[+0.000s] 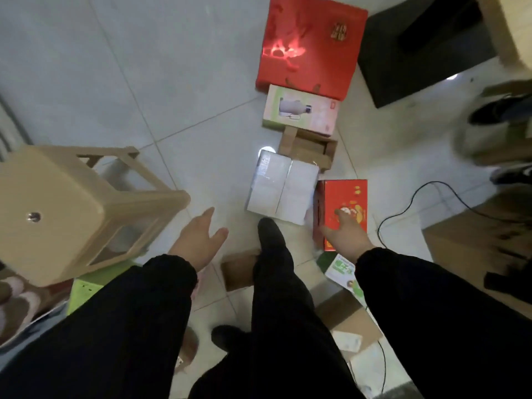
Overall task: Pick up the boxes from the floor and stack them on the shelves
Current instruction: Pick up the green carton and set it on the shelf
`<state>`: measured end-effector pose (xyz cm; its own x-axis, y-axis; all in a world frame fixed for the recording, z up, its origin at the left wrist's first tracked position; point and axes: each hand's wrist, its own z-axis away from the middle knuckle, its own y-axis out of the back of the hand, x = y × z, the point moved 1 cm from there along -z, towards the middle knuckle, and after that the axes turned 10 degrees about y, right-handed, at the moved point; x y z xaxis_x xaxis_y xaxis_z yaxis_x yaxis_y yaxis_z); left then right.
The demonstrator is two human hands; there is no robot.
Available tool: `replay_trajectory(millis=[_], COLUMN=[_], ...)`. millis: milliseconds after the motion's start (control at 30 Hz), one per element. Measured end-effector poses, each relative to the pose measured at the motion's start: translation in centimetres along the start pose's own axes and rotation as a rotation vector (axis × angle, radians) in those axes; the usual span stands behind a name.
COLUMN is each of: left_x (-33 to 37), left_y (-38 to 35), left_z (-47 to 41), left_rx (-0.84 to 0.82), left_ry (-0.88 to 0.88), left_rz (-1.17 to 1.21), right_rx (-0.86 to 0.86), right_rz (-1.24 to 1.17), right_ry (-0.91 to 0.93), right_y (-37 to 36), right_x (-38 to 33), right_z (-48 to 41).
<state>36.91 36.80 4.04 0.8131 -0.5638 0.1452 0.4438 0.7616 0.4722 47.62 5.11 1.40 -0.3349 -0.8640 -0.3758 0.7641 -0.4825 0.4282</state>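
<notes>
Red box (pixel 344 211) under right hand (pixel 347 236); white box (pixel 280 188) beside.

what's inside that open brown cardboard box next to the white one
The open brown cardboard box looks empty: only its bare brown inside shows. The white box overlaps its near edge, hiding that part.

Boxes, stool and hands on the tiled floor, counted.

Two red boxes: a large one (pixel 312 44) at 12 o'clock and a smaller one (pixel 344 208) at 3 o'clock. One pale box with a bottle picture (pixel 300 110), one open brown cardboard box (pixel 309 149), one white wrapped box (pixel 282 187) near the centre. One small brown box (pixel 239 270) at 6 o'clock, partly behind a leg. One beige plastic stool (pixel 72 208) at 9 o'clock. One black cable (pixel 408 205) at 3 o'clock. Two bare hands: left hand (pixel 198 240), right hand (pixel 345 234). Further cardboard at the blurred edges can't be counted reliably.
</notes>
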Motion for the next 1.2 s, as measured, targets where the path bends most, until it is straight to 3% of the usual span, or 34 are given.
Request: replay_trajectory(millis=[267, 600, 800, 900, 1033, 1200], left_x=[2.9, 5.8, 4.0, 1.9, 0.3, 1.5], left_y=[0.1, -2.5, -9.1, -13.8, -18.8, -15.1], left_z=[-6.6, -17.4, -29.1, -35.2, -39.3, -36.1], left_rx=[-0.033, -0.136, -0.309, -0.336, -0.506, -0.425], left_ry=[0.060, 0.011, 0.106, 0.175, 0.152, 0.137], left_rz=[0.006, -0.083, -0.088, 0.003, 0.105, 0.351], right_rx=[-0.101, -0.007, 0.139, 0.197, 0.196, 0.324], right_rz=[-0.114, -0.278, -0.424, -0.519, -0.778, -0.822], right_ry=[-0.059, -0.066, -0.241, -0.335, -0.469, -0.395], right_y=[-3.1, -6.7, -11.8, -15.7, -19.4, -16.6], right_x=[3.1, 4.1, 8.4, 11.8, 14.7, 11.5], right_z=[-5.4, -14.3, -22.0, -26.6, -30.2, -26.7])
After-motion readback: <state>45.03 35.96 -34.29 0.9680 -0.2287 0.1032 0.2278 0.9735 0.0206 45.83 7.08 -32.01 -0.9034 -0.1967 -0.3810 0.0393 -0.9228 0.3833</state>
